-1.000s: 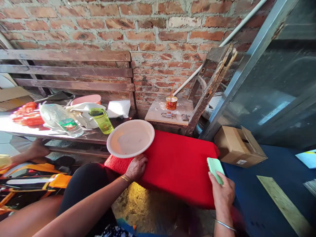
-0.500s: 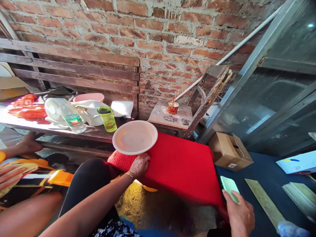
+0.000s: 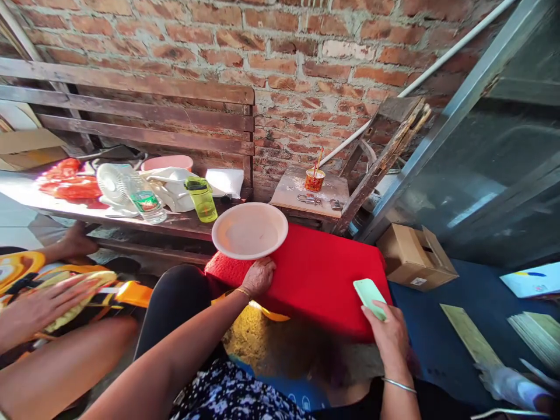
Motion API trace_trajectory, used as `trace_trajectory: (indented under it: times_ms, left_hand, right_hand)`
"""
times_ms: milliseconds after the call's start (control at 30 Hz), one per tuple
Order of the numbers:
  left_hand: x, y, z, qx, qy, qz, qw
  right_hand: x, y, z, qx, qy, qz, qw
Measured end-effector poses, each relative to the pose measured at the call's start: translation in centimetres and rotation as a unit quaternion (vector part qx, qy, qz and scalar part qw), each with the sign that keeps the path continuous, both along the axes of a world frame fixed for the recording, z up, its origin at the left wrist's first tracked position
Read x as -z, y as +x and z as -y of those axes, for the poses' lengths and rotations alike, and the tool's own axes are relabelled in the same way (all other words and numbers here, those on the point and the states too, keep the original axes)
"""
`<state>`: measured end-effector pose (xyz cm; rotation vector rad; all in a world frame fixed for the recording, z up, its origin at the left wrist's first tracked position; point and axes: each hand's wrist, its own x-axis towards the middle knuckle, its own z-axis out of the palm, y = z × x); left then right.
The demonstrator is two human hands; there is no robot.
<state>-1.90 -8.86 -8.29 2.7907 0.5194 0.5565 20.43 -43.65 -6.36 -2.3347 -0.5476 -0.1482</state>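
A mint-green phone is gripped in my right hand, raised over the right part of a red cloth. The cloth covers a low table or bench in front of me. On its left end sits a wide, pale pinkish-white basin, with no visible contents. My left hand rests on the cloth's front edge, right by the basin's near rim, with its fingers curled under. What those fingers hold, if anything, is hidden.
A wooden bench holds a green bottle, a clear plastic bottle and a white fan. Padlocks and a red cup sit on a chair. A cardboard box stands right. Another person's hand is at left.
My right hand has moved left and up with the phone, now over the red cloth. My left hand stays by the basin. The whole view has shifted slightly.
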Motion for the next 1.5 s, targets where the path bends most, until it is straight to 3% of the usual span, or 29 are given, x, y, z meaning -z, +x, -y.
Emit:
trace_trajectory:
  times_ms: [67, 133, 200, 400, 933, 1167, 1500]
  left_hand:
    - [-0.1, 0.0, 0.1, -0.002, -0.002, -0.004, 1.000]
    - [-0.1, 0.0, 0.1, -0.002, -0.007, -0.005, 1.000]
    - [-0.2, 0.1, 0.2, -0.001, -0.013, -0.003, 1.000]
    - [-0.2, 0.2, 0.4, 0.000, -0.028, 0.000, 1.000]
    - [-0.3, 0.8, 0.8, -0.001, -0.038, 0.023, 0.999]
    - [-0.2, 0.9, 0.7, -0.006, -0.034, 0.020, 0.999]
    - [1.2, 0.2, 0.2, 0.001, -0.017, 0.023, 1.000]
  right_hand:
    - [-0.2, 0.8, 1.5, 0.076, 0.019, -0.007, 0.997]
    - [-0.3, 0.9, 1.9, 0.100, 0.049, -0.037, 0.993]
    - [-0.2, 0.4, 1.3, 0.080, 0.063, -0.064, 0.993]
    - [0.6, -0.2, -0.4, 0.048, 0.022, -0.066, 0.996]
    - [-0.3, 0.9, -0.3, 0.031, 0.049, -0.103, 0.993]
    - [-0.1, 1.0, -0.1, 0.029, 0.043, -0.096, 0.994]
    - [1.0, 2.1, 0.7, -0.030, 0.000, -0.081, 0.996]
